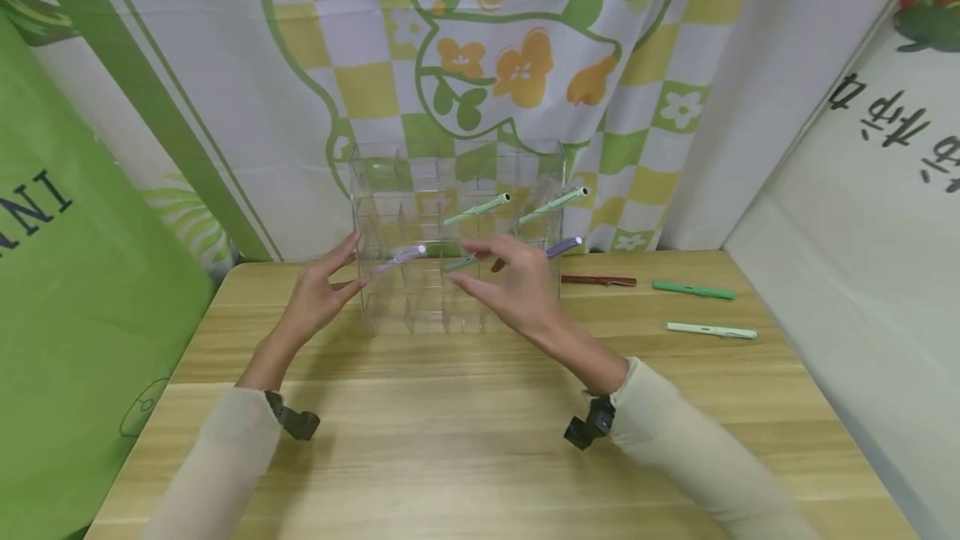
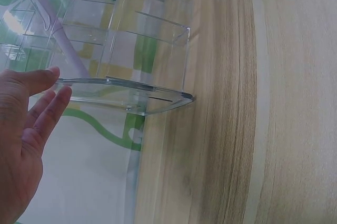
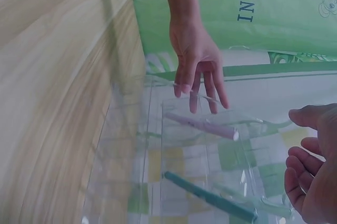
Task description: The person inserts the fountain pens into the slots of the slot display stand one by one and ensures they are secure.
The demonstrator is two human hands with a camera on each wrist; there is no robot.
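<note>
A clear acrylic rack (image 1: 423, 319) with open compartments stands upright at the back of the table. My left hand (image 1: 318, 290) pinches its left side wall, thumb on the inner face and fingers outside, as the left wrist view shows. A lilac pen (image 1: 399, 259) lies slanted in a compartment beside that hand. My right hand (image 1: 521, 282) is in front of the rack, thumb and fingers apart, close to a teal pen (image 3: 210, 197) that sits in a compartment. In the right wrist view the fingers hold nothing. Two pale green pens (image 1: 477, 209) and a purple pen (image 1: 564, 247) also jut from the rack.
On the table right of the rack lie a dark red pen (image 1: 600, 280), a green pen (image 1: 693, 290) and a pale mint pen (image 1: 711, 330). A patterned curtain (image 1: 495, 107) hangs right behind the rack. Green cloth (image 1: 90, 315) borders the left side.
</note>
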